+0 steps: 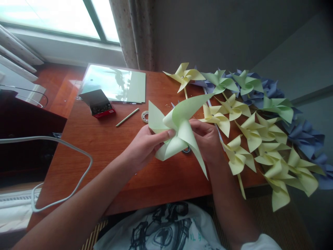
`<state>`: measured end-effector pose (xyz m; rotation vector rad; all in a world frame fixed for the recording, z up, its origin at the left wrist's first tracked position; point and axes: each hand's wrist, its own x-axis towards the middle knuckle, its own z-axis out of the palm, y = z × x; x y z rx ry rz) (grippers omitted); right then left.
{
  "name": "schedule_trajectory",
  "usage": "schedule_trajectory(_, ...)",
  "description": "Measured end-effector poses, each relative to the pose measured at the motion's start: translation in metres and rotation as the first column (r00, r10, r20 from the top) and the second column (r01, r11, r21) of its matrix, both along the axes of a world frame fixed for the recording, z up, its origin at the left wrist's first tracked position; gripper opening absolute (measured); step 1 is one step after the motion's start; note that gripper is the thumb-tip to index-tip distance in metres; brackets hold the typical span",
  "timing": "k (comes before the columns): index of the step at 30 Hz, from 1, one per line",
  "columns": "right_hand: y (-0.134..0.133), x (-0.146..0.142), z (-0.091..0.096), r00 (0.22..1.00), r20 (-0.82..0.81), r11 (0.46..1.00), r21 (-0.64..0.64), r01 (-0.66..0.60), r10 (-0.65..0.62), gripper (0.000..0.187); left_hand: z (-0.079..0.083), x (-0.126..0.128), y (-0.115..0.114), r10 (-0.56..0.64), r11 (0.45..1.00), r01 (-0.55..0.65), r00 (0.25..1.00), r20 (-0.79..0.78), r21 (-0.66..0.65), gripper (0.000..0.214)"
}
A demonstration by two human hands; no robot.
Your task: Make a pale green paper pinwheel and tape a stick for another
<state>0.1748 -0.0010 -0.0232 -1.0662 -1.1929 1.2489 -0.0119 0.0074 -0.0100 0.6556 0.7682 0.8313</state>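
A pale green paper pinwheel is held up over the desk, its blades folded in to the centre. My left hand grips it from the left, thumb pressed on the front near the centre and fingers behind. Behind the right-hand blades, my right hand is closed with curled fingers. Its fingertips are hidden by the paper, so what they pinch cannot be seen. A roll of tape lies just beyond my left hand. Part of a dark ring-shaped handle shows under the pinwheel.
An open red box of small dark pieces stands at the left, near a rolled green paper stick. Behind lie paper sheets. Several yellow pinwheels, with green and blue-purple ones, crowd the right side. A white cable loops over the left edge.
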Motion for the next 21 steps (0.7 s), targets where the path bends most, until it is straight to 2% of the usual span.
schedule_trajectory(2,0.002,0.002,0.000,0.998,0.001,0.998,0.017,0.058,-0.058,0.009,-0.001,0.001,0.000,0.058,0.998,-0.057,0.997,-0.047,0.022,0.030)
schedule_trajectory(5,0.005,0.005,-0.001,0.973,0.001,0.968,0.092,0.232,-0.233,0.006,-0.004,0.001,0.001,0.163,0.985,-0.150,0.973,-0.164,0.090,0.029)
schedule_trajectory(7,0.004,0.005,0.001,0.932,0.013,0.914,0.200,0.352,-0.362,0.006,-0.007,0.002,0.002,0.227,0.969,-0.188,0.936,-0.269,0.161,0.028)
schedule_trajectory(9,0.001,0.004,0.004,0.896,0.050,0.852,0.336,0.401,-0.441,0.007,-0.008,0.002,0.002,0.282,0.949,-0.201,0.888,-0.364,0.245,0.028)
schedule_trajectory(11,-0.004,0.000,0.007,0.877,0.141,0.815,0.459,0.354,-0.460,0.010,-0.009,0.002,0.003,0.323,0.927,-0.185,0.837,-0.441,0.327,0.026)
schedule_trajectory(13,-0.008,-0.004,0.009,0.848,0.298,0.803,0.554,0.221,-0.439,0.015,-0.009,0.002,0.004,0.357,0.904,-0.160,0.794,-0.493,0.397,0.023)
schedule_trajectory(17,-0.010,-0.010,0.005,0.668,0.588,0.757,0.651,-0.056,-0.456,0.014,-0.009,0.003,0.004,0.403,0.871,-0.124,0.734,-0.546,0.476,0.021)
schedule_trajectory(21,-0.007,-0.012,-0.004,0.529,0.660,0.723,0.680,-0.121,-0.533,0.008,-0.010,0.004,0.004,0.401,0.864,-0.097,0.726,-0.559,0.494,0.021)
